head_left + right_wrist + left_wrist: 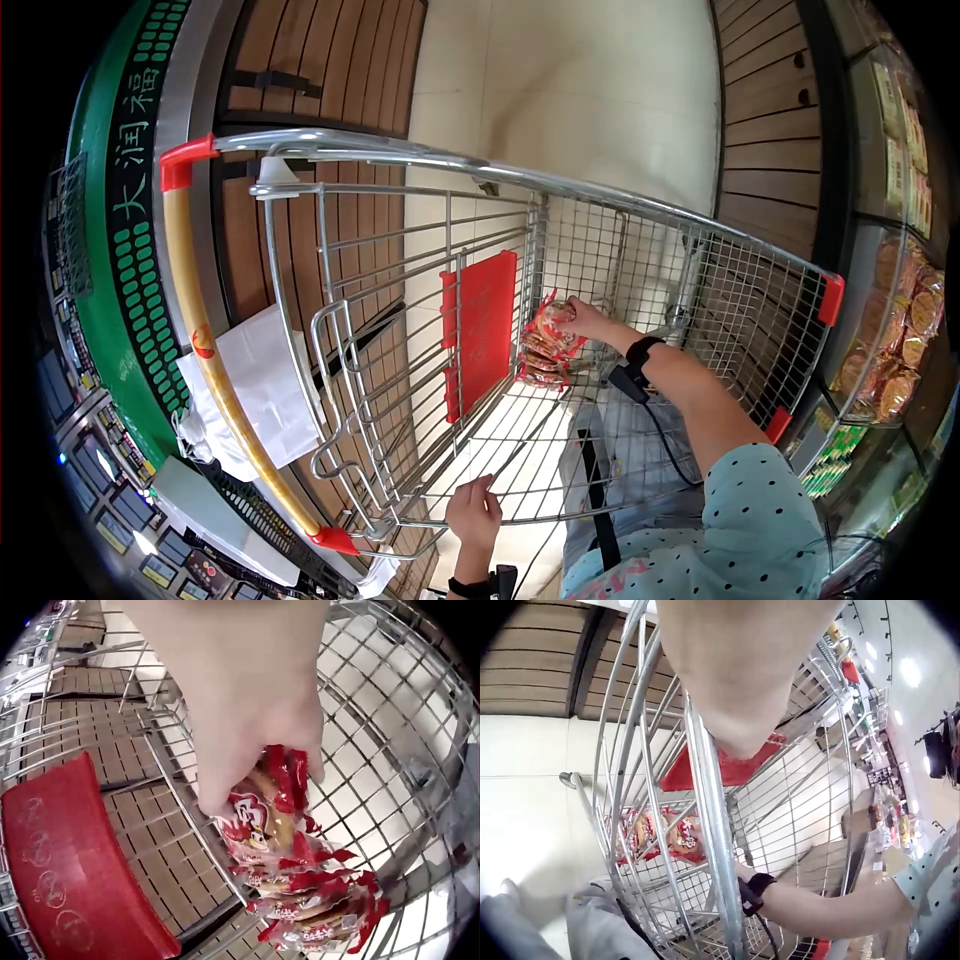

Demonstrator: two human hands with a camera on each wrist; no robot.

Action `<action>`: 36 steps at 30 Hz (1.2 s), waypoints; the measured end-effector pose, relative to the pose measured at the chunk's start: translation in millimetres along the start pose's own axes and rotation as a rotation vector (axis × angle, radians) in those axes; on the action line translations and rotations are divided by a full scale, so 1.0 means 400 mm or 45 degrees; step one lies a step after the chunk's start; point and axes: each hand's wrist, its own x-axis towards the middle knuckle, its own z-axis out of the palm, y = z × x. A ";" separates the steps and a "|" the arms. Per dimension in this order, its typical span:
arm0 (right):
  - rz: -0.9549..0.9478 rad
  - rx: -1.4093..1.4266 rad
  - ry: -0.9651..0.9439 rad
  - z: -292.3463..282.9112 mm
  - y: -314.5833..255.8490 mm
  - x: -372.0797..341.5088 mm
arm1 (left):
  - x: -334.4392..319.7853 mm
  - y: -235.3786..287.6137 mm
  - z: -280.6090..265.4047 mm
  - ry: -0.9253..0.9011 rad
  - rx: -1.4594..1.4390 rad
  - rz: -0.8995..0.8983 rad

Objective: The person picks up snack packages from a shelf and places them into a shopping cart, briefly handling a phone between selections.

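The right hand pinches a clear-and-red packet between thumb and fingers, low in the metal cart, around four o'clock from the middle of the head view. Its label has a red-and-white cartoon logo; the small lettering is too blurred for me to read. More packets lie just beneath it. At six o'clock the left hand is over the near rail, fingers loosely bent; I cannot tell whether they grip it.

At ten o'clock a green panel carries 大润福 in pale characters. The cart's red panel bears faint circular marks. Pale floor runs towards twelve, wooden slats sit at eleven, and bagged goods fill a shelf at three.
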 end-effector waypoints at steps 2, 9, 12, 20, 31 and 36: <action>-0.100 -0.045 0.102 0.037 0.041 0.038 | -0.003 -0.004 -0.002 -0.004 0.009 0.002; 0.177 0.370 0.167 0.059 -0.006 0.061 | -0.007 -0.003 0.001 -0.015 -0.009 -0.016; 0.253 0.888 -0.240 0.043 -0.002 0.034 | -0.015 -0.007 0.000 -0.052 -0.001 -0.033; -0.576 -0.535 0.369 0.096 0.019 -0.003 | -0.006 0.003 -0.001 0.025 -0.076 0.036; -0.219 -0.882 0.246 0.168 -0.030 -0.073 | -0.018 -0.006 0.000 0.035 -0.049 0.026; -0.391 -1.240 0.374 0.173 0.004 -0.088 | -0.018 -0.009 -0.001 0.043 -0.048 0.036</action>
